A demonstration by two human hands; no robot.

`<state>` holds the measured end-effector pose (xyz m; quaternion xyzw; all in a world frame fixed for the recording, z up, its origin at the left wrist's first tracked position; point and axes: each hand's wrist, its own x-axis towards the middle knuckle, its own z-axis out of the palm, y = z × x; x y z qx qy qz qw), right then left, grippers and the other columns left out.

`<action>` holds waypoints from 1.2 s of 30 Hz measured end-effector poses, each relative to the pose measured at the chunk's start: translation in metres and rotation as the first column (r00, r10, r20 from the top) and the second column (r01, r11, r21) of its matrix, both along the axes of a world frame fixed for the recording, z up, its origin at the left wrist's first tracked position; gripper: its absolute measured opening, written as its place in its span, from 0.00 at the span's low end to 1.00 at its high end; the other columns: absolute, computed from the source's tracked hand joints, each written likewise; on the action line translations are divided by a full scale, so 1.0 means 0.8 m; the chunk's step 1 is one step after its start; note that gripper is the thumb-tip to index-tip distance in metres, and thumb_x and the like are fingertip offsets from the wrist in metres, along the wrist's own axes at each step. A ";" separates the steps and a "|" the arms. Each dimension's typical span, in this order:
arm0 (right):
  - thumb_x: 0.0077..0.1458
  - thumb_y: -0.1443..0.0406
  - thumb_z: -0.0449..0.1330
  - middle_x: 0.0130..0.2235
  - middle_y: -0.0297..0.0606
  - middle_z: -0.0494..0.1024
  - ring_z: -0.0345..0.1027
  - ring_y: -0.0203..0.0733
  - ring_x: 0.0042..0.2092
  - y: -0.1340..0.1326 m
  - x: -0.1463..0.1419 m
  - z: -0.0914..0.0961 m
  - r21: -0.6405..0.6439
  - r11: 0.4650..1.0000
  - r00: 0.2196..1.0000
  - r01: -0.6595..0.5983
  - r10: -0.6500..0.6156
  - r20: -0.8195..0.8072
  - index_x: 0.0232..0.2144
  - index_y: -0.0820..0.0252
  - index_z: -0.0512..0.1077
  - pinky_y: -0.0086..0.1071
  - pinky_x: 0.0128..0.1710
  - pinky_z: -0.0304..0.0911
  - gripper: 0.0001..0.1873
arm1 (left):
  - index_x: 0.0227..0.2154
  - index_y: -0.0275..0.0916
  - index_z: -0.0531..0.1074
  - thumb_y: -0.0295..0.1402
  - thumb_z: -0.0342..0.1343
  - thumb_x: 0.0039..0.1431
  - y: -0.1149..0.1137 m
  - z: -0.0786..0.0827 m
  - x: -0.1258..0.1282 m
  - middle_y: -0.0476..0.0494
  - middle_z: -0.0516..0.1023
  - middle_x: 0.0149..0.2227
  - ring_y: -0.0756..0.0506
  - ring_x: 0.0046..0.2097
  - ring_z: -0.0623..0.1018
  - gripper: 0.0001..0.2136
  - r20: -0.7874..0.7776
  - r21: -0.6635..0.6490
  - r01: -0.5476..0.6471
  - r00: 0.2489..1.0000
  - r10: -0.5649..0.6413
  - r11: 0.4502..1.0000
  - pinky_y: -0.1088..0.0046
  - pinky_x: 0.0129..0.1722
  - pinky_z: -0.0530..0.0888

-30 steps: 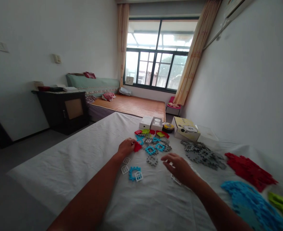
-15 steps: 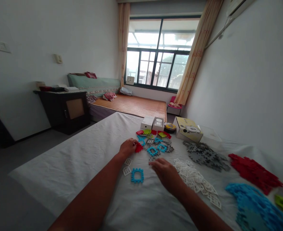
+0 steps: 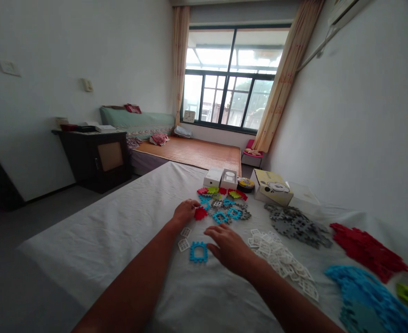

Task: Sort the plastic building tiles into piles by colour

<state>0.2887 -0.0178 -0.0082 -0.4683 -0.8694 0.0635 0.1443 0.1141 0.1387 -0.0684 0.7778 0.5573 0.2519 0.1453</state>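
Note:
My left hand [image 3: 185, 212] is closed, its fingertips at the left edge of a red toothed building tile [image 3: 200, 213], beside a cluster of interlocked tiles. In that cluster are grey, red, green and blue tiles, including a blue frame tile [image 3: 220, 217] and a small white window insert [image 3: 217, 204]. My right hand [image 3: 228, 247] hovers with fingers spread and nothing visible in them. Just left of its thumb lies a loose blue square frame tile [image 3: 198, 252]. Two white window inserts lie between my arms, one of them a four-pane insert [image 3: 183, 245].
To the right lie a white insert pile [image 3: 280, 259], grey tiles [image 3: 297, 226], red tiles [image 3: 368, 252] and blue tiles [image 3: 373, 296]. Behind the cluster stand a white box [image 3: 213, 176], a black-and-yellow round tin [image 3: 246, 185] and a yellow carton [image 3: 273, 187].
My right hand has shifted left toward the loose blue frame tile, and its fingers have spread. My left hand stays by the red tile. The view has moved slightly.

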 end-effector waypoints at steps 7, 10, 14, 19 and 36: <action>0.51 0.53 0.62 0.49 0.42 0.73 0.62 0.48 0.52 0.045 -0.073 -0.031 -0.008 0.986 0.984 -0.165 0.165 0.065 0.49 0.58 0.69 0.38 0.52 0.58 0.25 | 0.41 0.42 0.77 0.21 0.49 0.54 0.016 -0.009 -0.007 0.51 0.80 0.43 0.50 0.46 0.76 0.17 0.067 -0.041 0.007 0.998 -0.004 0.999 0.80 0.49 0.69; 0.54 0.57 0.60 0.44 0.39 0.75 0.63 0.45 0.49 0.049 -0.073 -0.035 0.055 0.974 0.969 -0.222 0.214 0.123 0.44 0.58 0.72 0.35 0.52 0.57 0.17 | 0.42 0.42 0.77 0.22 0.48 0.55 0.017 -0.011 -0.008 0.51 0.80 0.42 0.50 0.46 0.76 0.17 0.083 -0.040 0.026 0.996 -0.023 0.999 0.80 0.49 0.69; 0.58 0.62 0.55 0.37 0.44 0.76 0.66 0.45 0.41 0.040 -0.071 -0.038 0.140 0.970 0.946 -0.198 0.152 0.286 0.37 0.63 0.73 0.35 0.43 0.62 0.11 | 0.41 0.42 0.77 0.23 0.49 0.55 0.013 -0.009 -0.007 0.51 0.81 0.42 0.49 0.46 0.76 0.16 0.088 -0.030 0.046 0.995 -0.043 0.998 0.80 0.48 0.69; 0.58 0.72 0.51 0.36 0.43 0.75 0.66 0.43 0.39 0.043 -0.069 -0.045 0.155 0.960 0.918 -0.233 0.165 0.360 0.35 0.64 0.72 0.33 0.40 0.62 0.09 | 0.40 0.41 0.78 0.23 0.49 0.54 0.009 -0.005 -0.005 0.50 0.81 0.42 0.48 0.46 0.77 0.16 0.081 -0.017 0.040 0.996 -0.039 0.999 0.78 0.49 0.69; 0.42 0.66 0.67 0.44 0.42 0.74 0.68 0.44 0.45 0.073 -0.052 -0.040 -0.211 0.971 0.991 0.108 -0.122 -0.056 0.41 0.59 0.75 0.30 0.43 0.60 0.19 | 0.40 0.40 0.78 0.24 0.49 0.52 0.004 0.002 -0.006 0.47 0.81 0.41 0.47 0.43 0.77 0.16 0.039 0.012 0.057 0.998 -0.057 0.998 0.76 0.47 0.70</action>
